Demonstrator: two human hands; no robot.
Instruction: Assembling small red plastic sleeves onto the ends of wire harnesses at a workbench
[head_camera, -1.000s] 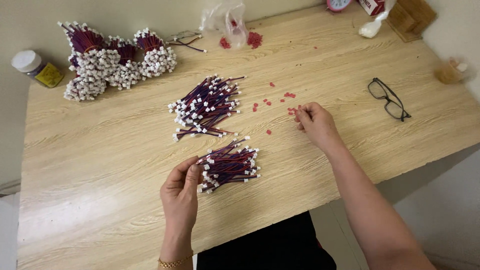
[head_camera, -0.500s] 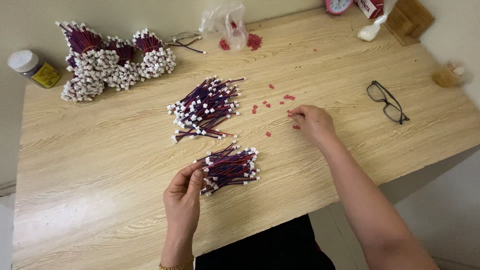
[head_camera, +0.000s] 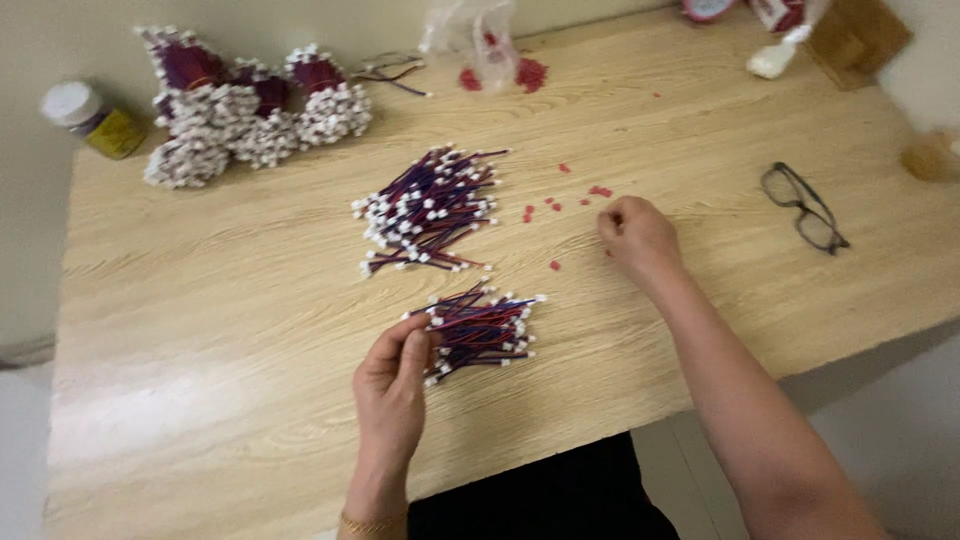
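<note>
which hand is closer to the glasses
Right. The right hand rests on the table just left of the glasses, among small red pieces. The left hand is much farther off, touching the near wire bundle.

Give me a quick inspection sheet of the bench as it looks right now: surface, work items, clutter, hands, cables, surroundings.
Surface: light wooden table.
Job's things: near wire pile; far wire pile; scattered red bits.
Clutter: glasses; jar; plastic bag; white-tipped bundles.
Hands: left hand touches the near wire pile; right hand curled among the red bits, its hold cannot be told.
Cables: loose wires at the far edge.
Surroundings: pale wall behind; floor at right.
</note>
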